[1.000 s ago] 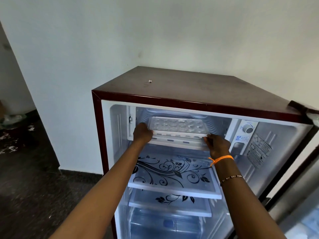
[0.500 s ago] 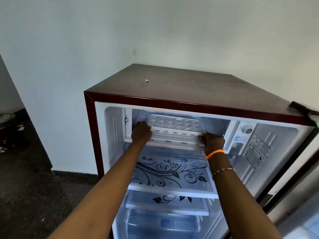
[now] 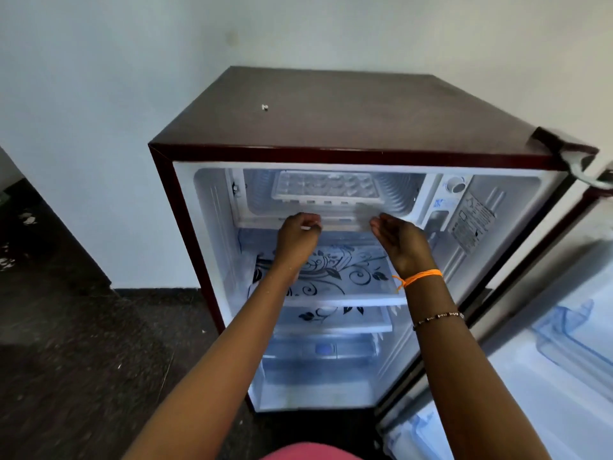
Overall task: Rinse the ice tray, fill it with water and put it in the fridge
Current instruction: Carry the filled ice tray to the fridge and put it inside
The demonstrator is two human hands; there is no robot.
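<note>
I have only one view, from the wide-angle camera worn on the person's head, looking forward and steeply down over both outstretched forearms into the small open maroon fridge [image 3: 348, 127]. It sits close enough that the white lit interior fills the middle, with the pale wall [image 3: 99, 78] above, the dark speckled floor [image 3: 83, 343] at left and the open fridge door [image 3: 547, 327] at right. Straight edges bow near the borders.
</note>
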